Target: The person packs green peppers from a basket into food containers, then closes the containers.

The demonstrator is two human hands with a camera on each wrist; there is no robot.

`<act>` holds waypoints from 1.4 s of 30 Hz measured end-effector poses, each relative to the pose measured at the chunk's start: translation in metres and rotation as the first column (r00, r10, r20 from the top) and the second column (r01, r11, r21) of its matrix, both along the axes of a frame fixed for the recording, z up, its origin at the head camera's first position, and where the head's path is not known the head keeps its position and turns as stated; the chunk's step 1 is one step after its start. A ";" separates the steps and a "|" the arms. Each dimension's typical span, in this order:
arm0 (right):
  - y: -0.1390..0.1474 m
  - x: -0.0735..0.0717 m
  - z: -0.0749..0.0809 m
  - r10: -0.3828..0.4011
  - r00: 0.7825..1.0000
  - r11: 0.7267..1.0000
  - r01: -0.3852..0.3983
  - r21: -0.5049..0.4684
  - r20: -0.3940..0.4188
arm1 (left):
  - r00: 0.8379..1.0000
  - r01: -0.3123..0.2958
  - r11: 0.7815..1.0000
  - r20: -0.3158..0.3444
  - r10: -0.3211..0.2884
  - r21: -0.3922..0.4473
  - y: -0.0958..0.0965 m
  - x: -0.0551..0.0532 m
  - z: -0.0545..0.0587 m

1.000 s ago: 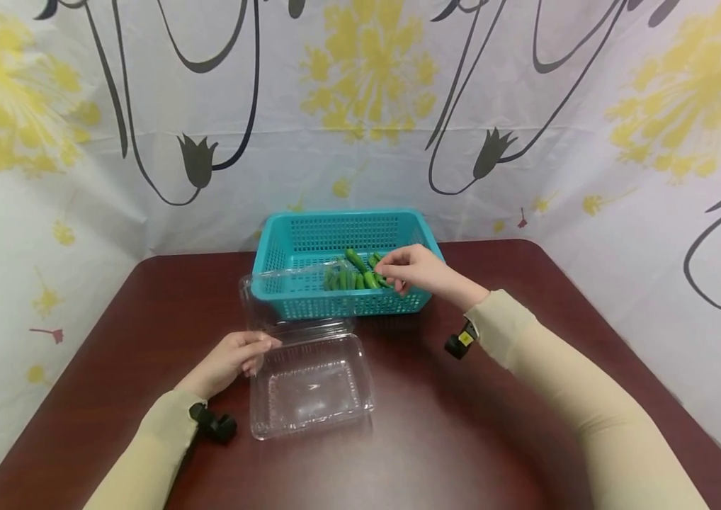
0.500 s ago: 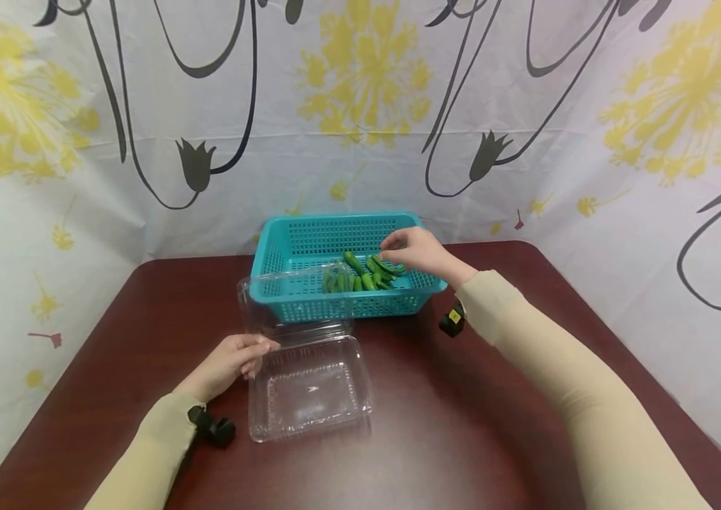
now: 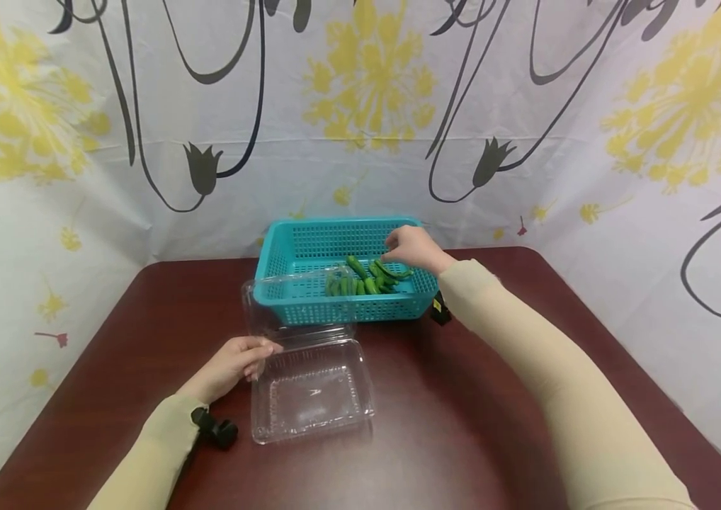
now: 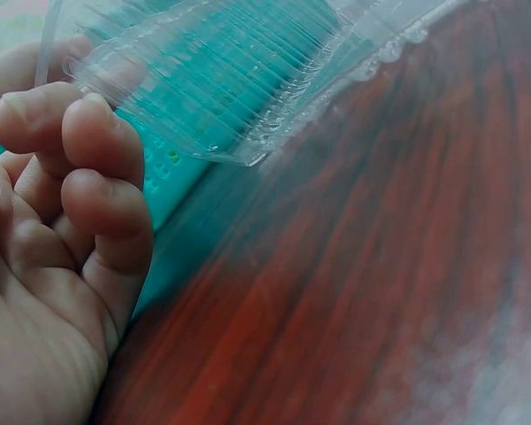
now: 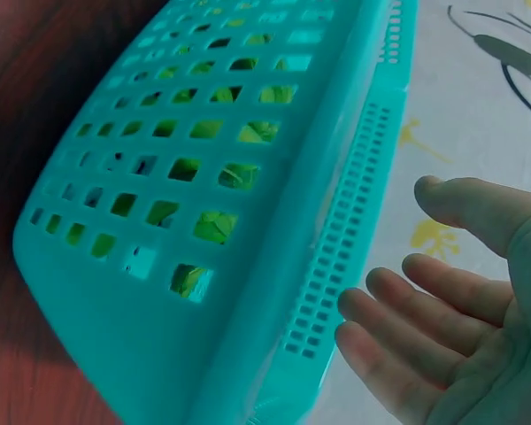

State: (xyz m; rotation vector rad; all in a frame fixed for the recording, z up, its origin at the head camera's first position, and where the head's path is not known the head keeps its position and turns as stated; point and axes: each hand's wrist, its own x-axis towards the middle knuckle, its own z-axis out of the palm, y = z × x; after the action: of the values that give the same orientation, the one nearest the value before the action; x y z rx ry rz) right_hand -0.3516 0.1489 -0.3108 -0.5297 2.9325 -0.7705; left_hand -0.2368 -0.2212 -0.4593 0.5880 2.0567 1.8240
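Observation:
An unlidded clear plastic clamshell container (image 3: 313, 393) lies on the table, its raised lid leaning back in front of the basket. My left hand (image 3: 237, 365) pinches its left edge near the hinge; in the left wrist view, the left hand (image 4: 66, 212) has curled fingers beside the ridged plastic (image 4: 221, 80). Over the right part of the turquoise basket (image 3: 389, 310) hovers my right hand (image 3: 416, 248), holding nothing. The right wrist view shows the right hand (image 5: 442, 328) with loosely bent fingers, apart from the basket rim. Several green chili peppers (image 3: 371, 285) lie inside the basket, some behind the lid.
The dark red-brown table (image 3: 456, 432) has rounded far corners. A white patterned sheet (image 3: 360, 177) hangs behind and along both sides. The basket stands at the table's far edge, close to the sheet.
My right hand has moved slightly back and right over the basket, revealing more peppers. The left hand stays at the container's edge.

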 end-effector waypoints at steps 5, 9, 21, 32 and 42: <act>-0.004 -0.010 -0.002 -0.022 1.000 0.999 0.022 0.041 0.013 | 1.000 -0.001 1.000 0.015 0.001 0.001 0.002 -0.001 -0.001; -0.005 -0.019 -0.005 -0.029 0.999 0.996 0.027 0.080 0.029 | 1.000 0.004 1.000 0.025 -0.004 0.003 0.004 -0.002 -0.003; 0.001 -0.037 -0.015 -0.060 0.995 0.988 0.048 0.145 0.078 | 0.999 0.001 1.000 0.037 -0.001 -0.009 0.010 -0.005 -0.004; -0.003 -0.041 -0.013 -0.055 0.994 0.988 0.042 0.147 0.091 | 1.000 -0.005 1.000 0.015 0.005 -0.006 0.007 -0.005 -0.004; -0.012 -0.040 -0.001 -0.007 0.994 0.989 -0.009 0.148 0.106 | 1.000 -0.002 1.000 0.006 0.002 -0.002 -0.002 -0.002 -0.003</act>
State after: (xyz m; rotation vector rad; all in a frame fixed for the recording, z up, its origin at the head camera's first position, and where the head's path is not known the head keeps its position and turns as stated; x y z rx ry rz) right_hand -0.3914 0.1366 -0.3118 -0.4620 2.8605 -0.5564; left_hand -0.2384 -0.2227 -0.4624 0.5800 2.0557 1.8229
